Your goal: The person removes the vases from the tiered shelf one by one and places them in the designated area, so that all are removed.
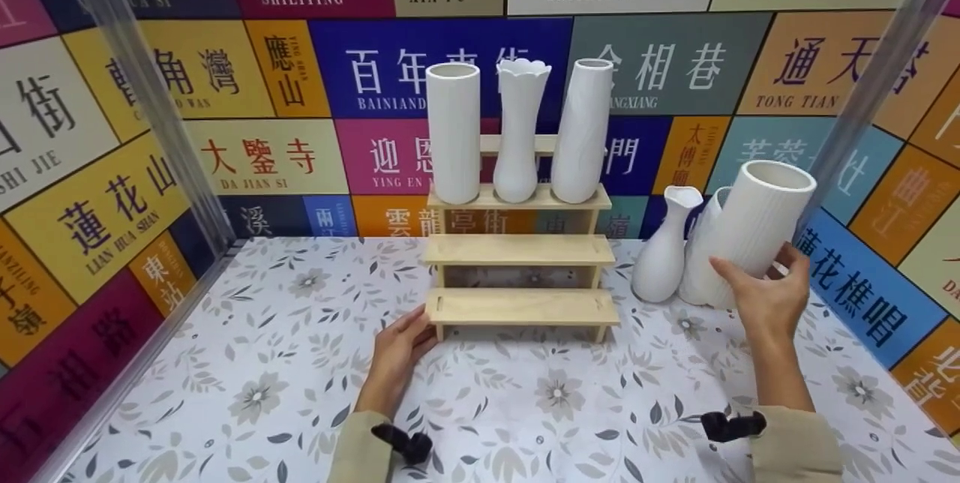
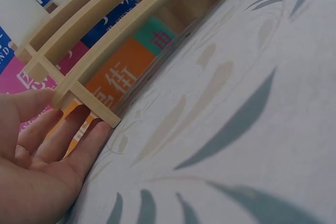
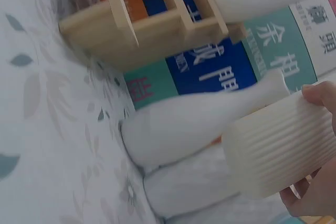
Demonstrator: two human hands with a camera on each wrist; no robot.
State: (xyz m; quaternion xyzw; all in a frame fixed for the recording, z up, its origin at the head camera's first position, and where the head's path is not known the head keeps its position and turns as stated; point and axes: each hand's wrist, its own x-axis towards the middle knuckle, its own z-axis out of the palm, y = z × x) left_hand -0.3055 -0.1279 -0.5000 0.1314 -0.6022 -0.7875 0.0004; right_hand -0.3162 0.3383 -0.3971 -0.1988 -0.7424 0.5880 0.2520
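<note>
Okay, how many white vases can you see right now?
6. Three stand on the wooden rack's third step: cylinder, scalloped, tapered. Two stand on the table. The right hand holds the ribbed one.

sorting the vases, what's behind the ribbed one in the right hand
Behind the ribbed vase gripped by the right hand stands another white vase, mostly covered; its shape cannot be seen.

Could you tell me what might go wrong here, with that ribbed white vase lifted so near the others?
The right hand holds the ribbed white cylinder vase tilted, close to the two white vases standing on the table; it might knock them over. The three tall white vases high on the stepped wooden rack may topple if the left hand nudges it.
</note>
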